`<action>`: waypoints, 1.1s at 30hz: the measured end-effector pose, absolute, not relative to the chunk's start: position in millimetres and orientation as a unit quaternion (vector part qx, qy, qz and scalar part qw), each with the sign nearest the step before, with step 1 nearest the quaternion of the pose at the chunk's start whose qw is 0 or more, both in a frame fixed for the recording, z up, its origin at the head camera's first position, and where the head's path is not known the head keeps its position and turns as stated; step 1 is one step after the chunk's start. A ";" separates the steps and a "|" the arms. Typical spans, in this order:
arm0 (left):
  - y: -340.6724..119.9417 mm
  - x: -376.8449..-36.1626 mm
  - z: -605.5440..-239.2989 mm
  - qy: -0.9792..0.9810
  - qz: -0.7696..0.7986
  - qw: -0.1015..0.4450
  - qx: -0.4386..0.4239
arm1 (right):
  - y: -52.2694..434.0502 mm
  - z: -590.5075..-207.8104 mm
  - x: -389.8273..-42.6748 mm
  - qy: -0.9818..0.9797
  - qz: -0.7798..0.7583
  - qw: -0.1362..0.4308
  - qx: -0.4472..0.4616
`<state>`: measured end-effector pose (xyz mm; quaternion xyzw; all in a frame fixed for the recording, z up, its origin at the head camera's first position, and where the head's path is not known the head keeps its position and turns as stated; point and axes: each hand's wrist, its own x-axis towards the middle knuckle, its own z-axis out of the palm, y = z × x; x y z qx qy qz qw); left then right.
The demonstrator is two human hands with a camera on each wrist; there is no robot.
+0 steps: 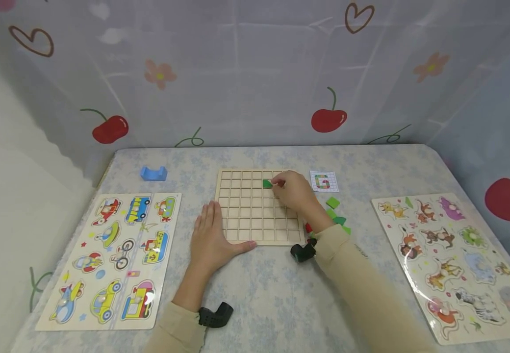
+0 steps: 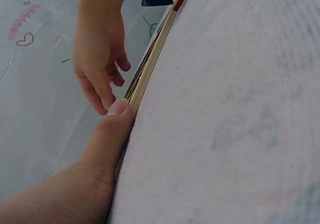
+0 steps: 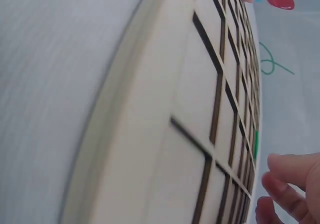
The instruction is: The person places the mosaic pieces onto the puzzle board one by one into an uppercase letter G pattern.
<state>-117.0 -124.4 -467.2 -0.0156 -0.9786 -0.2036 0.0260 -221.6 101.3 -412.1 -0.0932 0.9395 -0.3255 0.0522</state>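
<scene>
A wooden grid board [image 1: 246, 220] lies in the middle of the table. One green tile [image 1: 267, 183] sits in a cell of its second row, also visible in the right wrist view as a green tile [image 3: 255, 144]. My right hand [image 1: 283, 186] hovers over the board's far right part, its relaxed fingertips [image 3: 292, 184] at the tile's right edge. My left hand [image 1: 211, 230] lies flat on the table beside the board's left side. Its thumb [image 2: 112, 129] presses against the board's front edge [image 2: 150, 64].
Loose green tiles [image 1: 332, 202] and a red one [image 1: 309, 228] lie right of the board, near a pattern card [image 1: 324, 182]. A blue block [image 1: 154, 173] sits at the back left. A vehicle puzzle [image 1: 118, 255] lies left, an animal puzzle [image 1: 458, 260] right.
</scene>
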 end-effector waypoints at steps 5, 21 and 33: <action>-123.5 -117.4 -467.1 -0.978 -0.208 0.028 -0.017 | 128.0 -403.3 -216.0 0.945 -0.305 0.071 -0.097; -123.7 -116.7 -467.3 -0.978 -0.205 0.028 -0.019 | 193.3 -405.7 -201.1 0.955 -0.234 0.159 -0.091; -123.6 -117.6 -467.8 -0.979 -0.202 0.020 -0.018 | 196.8 -415.5 -200.8 0.952 -0.265 0.129 -0.078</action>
